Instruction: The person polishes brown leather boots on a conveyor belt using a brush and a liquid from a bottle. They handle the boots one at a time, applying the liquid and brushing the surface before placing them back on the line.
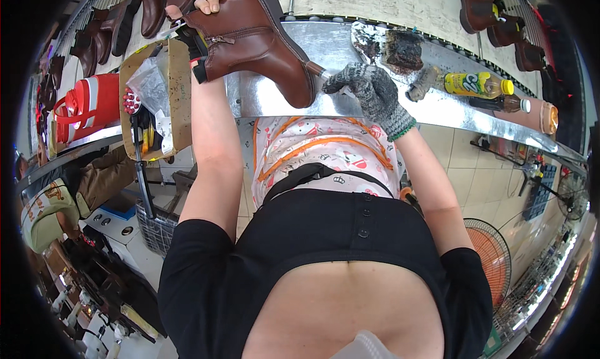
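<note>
Metal bench (pixel 325 43) is spanning upper centre of frame. Brown boot (pixel 250 65), also upper centre, is hanging above: probably lightish, soft-shafted, stiff-soled, smooth; shaft likely offering best hold. Bare left hand (pixel 210 3) is gripping shaft; gloved right hand (pixel 369 91) is pinching brush-like tool (pixel 320 71) against sole edge.

Landmark: shiny metal ledge (pixel 453 116). Beyond it, pale, scuffed work surface (pixel 381 4). Below its right part, cream tiled floor (pixel 462 149); nearer side, round orange fan (pixel 487 259). Below its left part, dark mesh basket (pixel 155 226), white boxy unit (pixel 122 233).
</note>
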Demonstrator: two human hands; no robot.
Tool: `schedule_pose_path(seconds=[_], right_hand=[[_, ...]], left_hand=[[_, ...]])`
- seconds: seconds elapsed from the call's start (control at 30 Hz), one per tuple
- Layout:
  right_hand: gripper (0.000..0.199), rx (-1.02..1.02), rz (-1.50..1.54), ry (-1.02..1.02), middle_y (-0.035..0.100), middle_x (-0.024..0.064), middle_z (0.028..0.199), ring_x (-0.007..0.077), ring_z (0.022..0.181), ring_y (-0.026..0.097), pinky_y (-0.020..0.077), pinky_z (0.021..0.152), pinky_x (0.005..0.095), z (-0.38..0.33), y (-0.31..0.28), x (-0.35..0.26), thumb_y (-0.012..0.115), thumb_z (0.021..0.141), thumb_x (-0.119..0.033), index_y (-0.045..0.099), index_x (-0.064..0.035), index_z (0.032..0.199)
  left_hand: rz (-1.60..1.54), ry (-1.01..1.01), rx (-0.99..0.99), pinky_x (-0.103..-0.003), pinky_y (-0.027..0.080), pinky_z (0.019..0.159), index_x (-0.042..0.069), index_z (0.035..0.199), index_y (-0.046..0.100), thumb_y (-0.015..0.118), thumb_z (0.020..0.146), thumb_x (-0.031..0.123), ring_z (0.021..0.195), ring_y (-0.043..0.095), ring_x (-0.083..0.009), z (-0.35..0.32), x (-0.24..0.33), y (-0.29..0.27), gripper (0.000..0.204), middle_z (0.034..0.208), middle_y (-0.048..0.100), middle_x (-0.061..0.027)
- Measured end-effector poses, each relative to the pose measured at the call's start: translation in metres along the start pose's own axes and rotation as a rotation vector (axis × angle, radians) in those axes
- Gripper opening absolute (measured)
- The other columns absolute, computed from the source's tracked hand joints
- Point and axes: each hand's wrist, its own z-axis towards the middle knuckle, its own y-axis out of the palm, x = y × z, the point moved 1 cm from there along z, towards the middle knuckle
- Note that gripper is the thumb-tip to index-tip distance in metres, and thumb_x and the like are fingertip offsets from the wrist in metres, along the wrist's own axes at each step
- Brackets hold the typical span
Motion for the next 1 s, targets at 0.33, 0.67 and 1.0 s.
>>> schedule_pose_path(seconds=[0.33,0.67,1.0], right_hand=[[0.028,0.011,-0.019,0.12,0.068,0.0083,0.088,0.0225,0.08,0.064,0.0493,0.074,0.0308,-0.031,0.007,0.02,0.045,0.091,-0.025,0.069,-0.0095,0.092],[0.044,0.322,0.833,0.519,0.068,0.0065,0.086,0.0135,0.069,0.062,0.0492,0.062,0.026,-0.054,0.025,0.06,0.041,0.093,-0.04,0.068,-0.0051,0.093],[0.052,0.48,0.874,0.521,0.068,0.0094,0.091,0.0151,0.073,0.063,0.0496,0.062,0.0263,-0.047,0.017,0.039,0.036,0.095,-0.044,0.066,-0.0018,0.094]], left_hand=[[0.213,-0.109,0.201,-0.042,0.046,0.08,-0.006,0.077,0.062,0.019,0.087,0.067,0.095,0.054,-0.0337,-0.003,0.002,-0.08,0.085,0.083,0.062,-0.018],[0.321,-0.16,0.492,-0.031,0.047,0.074,0.003,0.092,0.059,0.031,0.094,0.049,0.08,0.058,-0.0181,0.005,-0.017,-0.089,0.054,0.088,0.061,-0.0074],[1.745,-0.097,0.598,-0.038,0.047,0.068,0.006,0.096,0.059,0.041,0.093,0.042,0.081,0.063,-0.0286,-0.011,-0.016,-0.084,0.04,0.088,0.066,-0.0125]])
